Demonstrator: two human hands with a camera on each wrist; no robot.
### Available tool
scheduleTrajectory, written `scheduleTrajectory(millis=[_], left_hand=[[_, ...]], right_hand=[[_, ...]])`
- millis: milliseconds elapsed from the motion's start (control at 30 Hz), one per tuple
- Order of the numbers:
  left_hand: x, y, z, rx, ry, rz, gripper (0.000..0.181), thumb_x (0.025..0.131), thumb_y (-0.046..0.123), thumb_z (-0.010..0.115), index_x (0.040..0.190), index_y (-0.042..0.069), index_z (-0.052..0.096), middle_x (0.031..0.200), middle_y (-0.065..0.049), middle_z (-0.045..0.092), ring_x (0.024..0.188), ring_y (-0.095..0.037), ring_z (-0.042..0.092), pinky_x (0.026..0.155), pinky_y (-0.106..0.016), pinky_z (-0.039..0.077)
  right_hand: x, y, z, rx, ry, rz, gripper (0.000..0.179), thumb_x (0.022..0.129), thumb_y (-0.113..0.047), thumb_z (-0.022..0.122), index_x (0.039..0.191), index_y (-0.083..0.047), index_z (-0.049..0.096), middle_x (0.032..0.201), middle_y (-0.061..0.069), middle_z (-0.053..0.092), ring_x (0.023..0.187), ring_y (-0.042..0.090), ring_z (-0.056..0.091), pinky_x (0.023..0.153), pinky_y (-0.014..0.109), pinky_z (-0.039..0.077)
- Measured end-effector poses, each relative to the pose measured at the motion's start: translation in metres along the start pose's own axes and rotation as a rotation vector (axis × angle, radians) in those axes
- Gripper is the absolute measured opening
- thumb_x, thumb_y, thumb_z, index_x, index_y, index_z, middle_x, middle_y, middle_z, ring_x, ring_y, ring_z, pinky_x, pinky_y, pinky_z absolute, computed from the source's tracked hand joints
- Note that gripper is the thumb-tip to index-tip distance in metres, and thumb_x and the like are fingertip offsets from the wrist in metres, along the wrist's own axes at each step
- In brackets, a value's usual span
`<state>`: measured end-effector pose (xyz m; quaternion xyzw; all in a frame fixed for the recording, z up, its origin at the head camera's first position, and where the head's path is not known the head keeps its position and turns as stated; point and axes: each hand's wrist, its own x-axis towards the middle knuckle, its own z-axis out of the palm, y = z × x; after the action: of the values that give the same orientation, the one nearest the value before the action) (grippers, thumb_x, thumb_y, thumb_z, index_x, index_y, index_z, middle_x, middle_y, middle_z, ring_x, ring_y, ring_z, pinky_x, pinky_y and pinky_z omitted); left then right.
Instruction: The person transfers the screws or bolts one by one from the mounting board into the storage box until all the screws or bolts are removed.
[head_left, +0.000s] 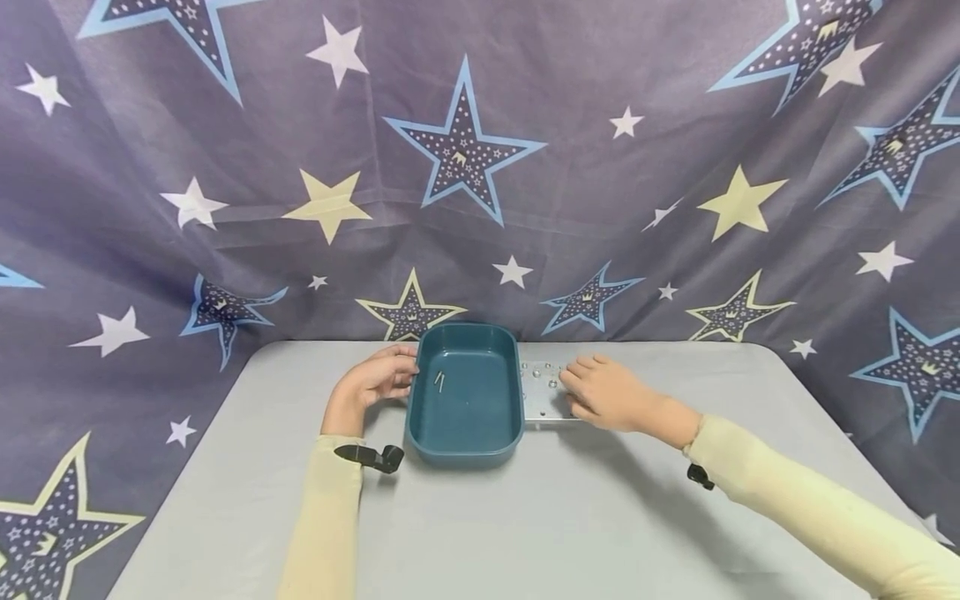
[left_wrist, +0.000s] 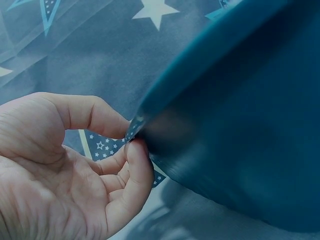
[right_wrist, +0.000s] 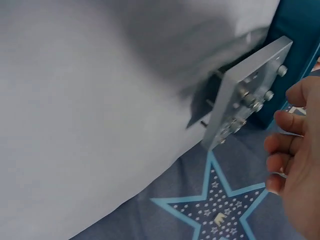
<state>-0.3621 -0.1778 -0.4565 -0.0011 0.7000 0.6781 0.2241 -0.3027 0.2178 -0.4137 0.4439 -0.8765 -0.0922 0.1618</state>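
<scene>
A deep blue rectangular tray (head_left: 467,456) stands on the table. At its left wall, my left hand (head_left: 381,377) pinches the edge; the left wrist view has the thumb and forefinger (left_wrist: 135,185) meeting there. Two small screw-like metal pieces (head_left: 440,381) lie inside the tray. Against the tray's right side is a silver metal plate (head_left: 543,402) with several bolts on top and thin ends poking out below. My right hand (head_left: 609,393) is over the plate's right part. From the right wrist its fingers (right_wrist: 282,145) look loosely bent, apart from the plate, with nothing visible in them.
A pale grey cloth covers the table (head_left: 480,533). Behind it hangs a dark curtain (head_left: 585,208) printed with stars, close to the table's back edge. Dark camera mounts (head_left: 390,458) sit at both wrists.
</scene>
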Motion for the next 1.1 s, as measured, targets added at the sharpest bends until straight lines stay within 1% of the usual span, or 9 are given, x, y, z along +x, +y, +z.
scheduleTrajectory(millis=[133, 233, 367, 500, 567, 700, 867, 1100], left_hand=[[0.0, 0.002, -0.003, 0.011, 0.001, -0.002, 0.036, 0.094, 0.001, 0.051, 0.128, 0.003, 0.042, 0.087, 0.004, 0.06, 0.077, -0.007, 0.06, 0.072, -0.025, 0.053], [0.0, 0.001, -0.004, 0.02, 0.008, -0.007, 0.037, 0.094, 0.001, 0.05, 0.13, 0.002, 0.041, 0.087, 0.004, 0.06, 0.077, -0.007, 0.059, 0.072, -0.025, 0.053], [-0.001, 0.0, -0.004, 0.013, 0.007, -0.008, 0.039, 0.094, 0.001, 0.05, 0.132, 0.0, 0.041, 0.085, 0.005, 0.06, 0.074, -0.005, 0.059, 0.07, -0.024, 0.053], [-0.001, -0.001, -0.002, -0.001, 0.01, -0.009, 0.039, 0.092, 0.001, 0.051, 0.13, 0.002, 0.042, 0.083, 0.005, 0.06, 0.073, -0.005, 0.059, 0.069, -0.023, 0.052], [0.0, -0.001, -0.001, -0.003, 0.007, -0.005, 0.039, 0.092, 0.001, 0.051, 0.13, 0.002, 0.043, 0.083, 0.005, 0.06, 0.072, -0.006, 0.059, 0.069, -0.024, 0.052], [0.0, 0.0, 0.0, -0.003, 0.008, -0.009, 0.04, 0.092, 0.0, 0.051, 0.13, 0.002, 0.042, 0.082, 0.005, 0.06, 0.071, -0.005, 0.058, 0.069, -0.023, 0.052], [0.0, 0.001, 0.0, 0.009, 0.0, 0.001, 0.042, 0.093, 0.001, 0.051, 0.133, 0.0, 0.041, 0.083, 0.005, 0.059, 0.072, -0.005, 0.058, 0.069, -0.023, 0.052], [-0.001, 0.001, 0.0, 0.013, -0.004, -0.004, 0.042, 0.093, 0.002, 0.051, 0.134, -0.001, 0.041, 0.086, 0.004, 0.061, 0.074, -0.006, 0.059, 0.071, -0.024, 0.053]], right_hand=[[-0.005, 0.005, 0.002, -0.019, 0.005, -0.012, 0.02, 0.09, -0.023, 0.063, 0.103, -0.008, 0.059, 0.095, 0.006, 0.064, 0.09, 0.024, 0.06, 0.081, 0.04, 0.05], [-0.008, 0.007, 0.003, -0.028, -0.002, -0.018, 0.018, 0.09, -0.023, 0.065, 0.099, -0.009, 0.058, 0.089, 0.004, 0.06, 0.084, 0.022, 0.056, 0.076, 0.037, 0.046], [-0.012, 0.007, 0.005, -0.064, -0.028, -0.039, 0.017, 0.092, -0.026, 0.064, 0.095, -0.011, 0.057, 0.082, 0.001, 0.054, 0.079, 0.02, 0.051, 0.072, 0.034, 0.041], [-0.014, 0.006, 0.008, -0.089, -0.051, -0.054, 0.018, 0.094, -0.028, 0.063, 0.096, -0.011, 0.058, 0.082, 0.0, 0.055, 0.078, 0.018, 0.051, 0.072, 0.033, 0.042], [-0.015, 0.006, 0.009, -0.092, -0.047, -0.053, 0.018, 0.094, -0.028, 0.063, 0.096, -0.011, 0.058, 0.081, 0.0, 0.056, 0.078, 0.018, 0.051, 0.073, 0.033, 0.043], [-0.016, 0.005, 0.012, -0.078, -0.031, -0.05, 0.017, 0.093, -0.027, 0.065, 0.094, -0.011, 0.059, 0.08, -0.001, 0.058, 0.077, 0.018, 0.051, 0.072, 0.033, 0.043], [-0.017, 0.004, 0.015, -0.065, -0.018, -0.048, 0.015, 0.093, -0.025, 0.066, 0.091, -0.012, 0.058, 0.077, -0.002, 0.055, 0.074, 0.016, 0.049, 0.069, 0.032, 0.041], [-0.016, 0.002, 0.014, -0.053, -0.046, -0.043, 0.014, 0.095, -0.024, 0.064, 0.089, -0.013, 0.058, 0.075, -0.003, 0.053, 0.072, 0.015, 0.048, 0.068, 0.03, 0.04]])
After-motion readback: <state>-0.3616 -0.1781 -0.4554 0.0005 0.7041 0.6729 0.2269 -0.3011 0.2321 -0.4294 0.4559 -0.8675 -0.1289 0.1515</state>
